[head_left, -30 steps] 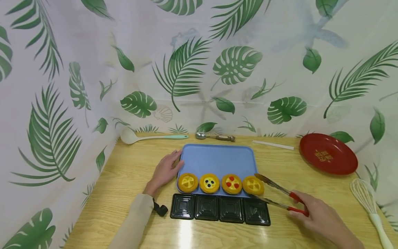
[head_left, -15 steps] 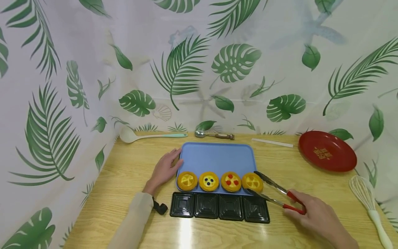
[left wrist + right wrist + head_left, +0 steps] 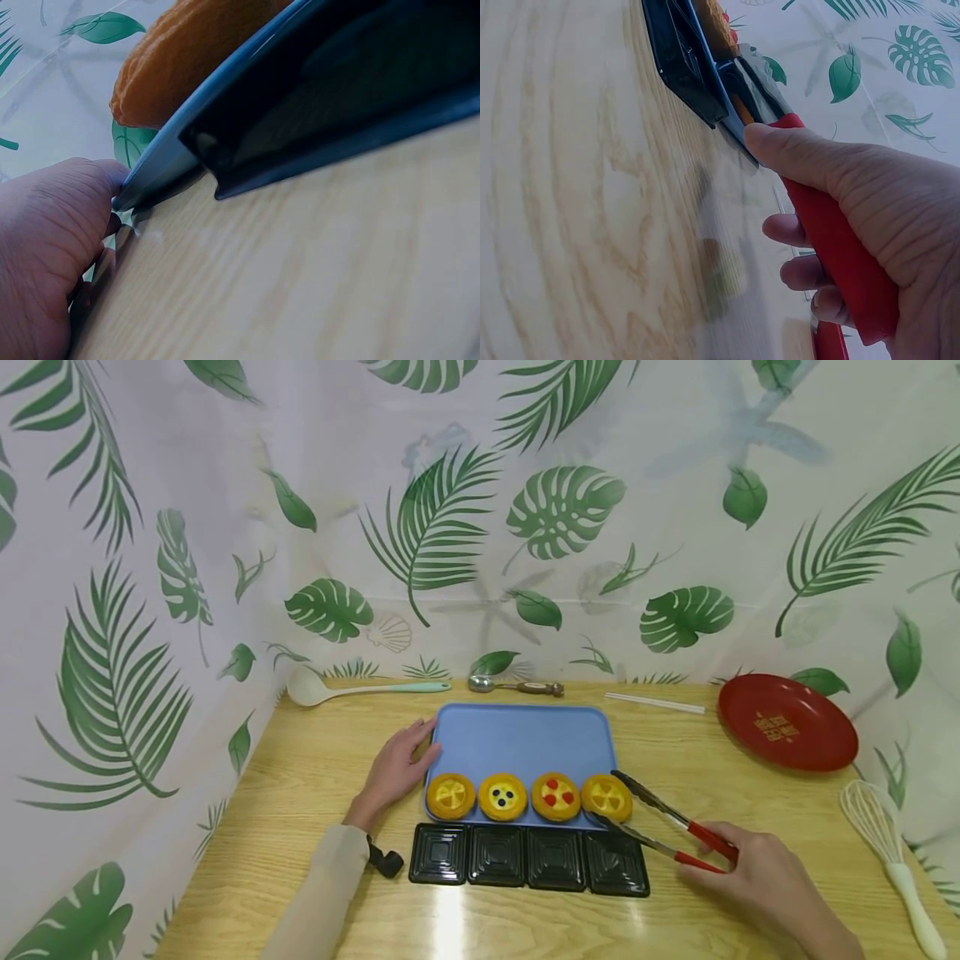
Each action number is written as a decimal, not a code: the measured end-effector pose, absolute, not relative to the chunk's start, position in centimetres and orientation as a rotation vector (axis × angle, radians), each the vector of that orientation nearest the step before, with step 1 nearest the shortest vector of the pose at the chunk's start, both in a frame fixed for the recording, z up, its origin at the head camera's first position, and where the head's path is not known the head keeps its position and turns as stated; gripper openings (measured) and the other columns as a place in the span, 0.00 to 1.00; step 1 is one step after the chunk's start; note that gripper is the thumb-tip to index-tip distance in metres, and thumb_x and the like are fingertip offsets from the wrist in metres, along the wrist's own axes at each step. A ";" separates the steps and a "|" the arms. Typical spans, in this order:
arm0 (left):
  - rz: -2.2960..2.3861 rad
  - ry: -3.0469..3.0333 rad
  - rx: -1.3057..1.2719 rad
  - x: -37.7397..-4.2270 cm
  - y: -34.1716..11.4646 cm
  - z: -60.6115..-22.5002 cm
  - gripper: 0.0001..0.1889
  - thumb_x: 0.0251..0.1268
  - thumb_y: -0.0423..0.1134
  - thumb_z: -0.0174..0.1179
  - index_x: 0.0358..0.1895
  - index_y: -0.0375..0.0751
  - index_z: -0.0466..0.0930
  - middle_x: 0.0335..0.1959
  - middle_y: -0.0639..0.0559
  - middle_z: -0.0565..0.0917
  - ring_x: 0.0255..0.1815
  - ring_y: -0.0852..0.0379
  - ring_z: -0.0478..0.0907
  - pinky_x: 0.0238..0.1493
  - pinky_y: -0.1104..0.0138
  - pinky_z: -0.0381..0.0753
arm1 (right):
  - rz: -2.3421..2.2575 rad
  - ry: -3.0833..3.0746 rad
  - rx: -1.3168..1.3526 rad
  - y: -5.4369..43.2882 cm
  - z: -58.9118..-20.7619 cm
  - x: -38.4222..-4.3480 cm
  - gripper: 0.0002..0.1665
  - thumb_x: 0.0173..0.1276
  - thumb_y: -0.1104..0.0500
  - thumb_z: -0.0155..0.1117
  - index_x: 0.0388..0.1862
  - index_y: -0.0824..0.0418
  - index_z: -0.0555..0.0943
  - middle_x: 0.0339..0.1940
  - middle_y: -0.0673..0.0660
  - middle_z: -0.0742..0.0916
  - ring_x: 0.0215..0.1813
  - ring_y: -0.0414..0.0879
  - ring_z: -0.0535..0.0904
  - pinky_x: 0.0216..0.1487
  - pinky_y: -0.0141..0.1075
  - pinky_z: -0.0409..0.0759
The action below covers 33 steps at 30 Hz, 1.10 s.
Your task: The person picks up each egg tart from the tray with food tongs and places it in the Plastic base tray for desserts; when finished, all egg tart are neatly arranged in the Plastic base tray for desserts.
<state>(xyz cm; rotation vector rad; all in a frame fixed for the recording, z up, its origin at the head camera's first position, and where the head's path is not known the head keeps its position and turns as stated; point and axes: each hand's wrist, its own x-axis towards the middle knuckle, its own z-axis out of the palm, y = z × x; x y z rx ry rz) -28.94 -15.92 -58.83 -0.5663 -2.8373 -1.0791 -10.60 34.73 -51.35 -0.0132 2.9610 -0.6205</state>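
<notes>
My left hand (image 3: 396,767) holds the left edge of a blue tray (image 3: 525,735), thumb over the rim and fingers at its side. In the left wrist view the thumb (image 3: 97,176) touches that rim. A row of egg tarts lies along the tray's near edge: one plain (image 3: 451,797), one with dark berries (image 3: 502,797), one with red pieces (image 3: 556,797), and another plain tart (image 3: 607,797) at the right end. My right hand (image 3: 761,877) grips the red handles of metal tongs (image 3: 660,806). The tong tips stand spread on either side of the right-end tart.
Black square molds (image 3: 497,856) sit in a row before the tray. Behind it lie a ladle (image 3: 360,690), a spoon (image 3: 517,686) and white chopsticks (image 3: 655,702). A red plate (image 3: 787,722) and a whisk (image 3: 885,835) are at the right.
My right hand and the tongs have shifted slightly left, the tips coming in around the right-end tart. The left hand stays at the tray's edge, and the tarts keep their places.
</notes>
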 end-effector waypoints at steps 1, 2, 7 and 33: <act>-1.081 -2.837 -0.565 -28.9 -15.9 -58.8 0.32 0.82 0.57 0.52 0.82 0.51 0.64 0.81 0.43 0.65 0.81 0.40 0.61 0.79 0.42 0.59 | -0.618 2.961 -0.015 34.7 -51.4 -10.6 0.54 0.53 0.26 0.78 0.64 0.66 0.82 0.24 0.48 0.77 0.26 0.44 0.66 0.24 0.34 0.58; -1.083 -2.836 -0.563 -28.9 -16.0 -58.8 0.32 0.82 0.57 0.52 0.82 0.51 0.64 0.81 0.43 0.65 0.81 0.40 0.61 0.79 0.42 0.59 | -0.618 2.961 -0.016 34.8 -51.4 -10.7 0.54 0.53 0.27 0.78 0.64 0.67 0.82 0.24 0.48 0.77 0.26 0.45 0.66 0.24 0.34 0.57; -1.080 -2.825 -0.573 -28.9 -16.1 -58.9 0.31 0.82 0.57 0.52 0.82 0.51 0.64 0.81 0.43 0.65 0.81 0.39 0.61 0.79 0.41 0.60 | -0.607 2.961 -0.007 34.8 -51.4 -10.7 0.55 0.53 0.26 0.78 0.65 0.66 0.82 0.23 0.48 0.75 0.26 0.45 0.65 0.25 0.34 0.56; -1.087 -2.833 -0.571 -29.1 -16.1 -59.1 0.30 0.82 0.55 0.54 0.81 0.52 0.67 0.81 0.44 0.65 0.81 0.39 0.61 0.79 0.42 0.60 | -0.564 3.015 -0.066 35.1 -51.9 -10.6 0.52 0.58 0.28 0.75 0.67 0.66 0.82 0.22 0.46 0.77 0.26 0.44 0.67 0.26 0.33 0.60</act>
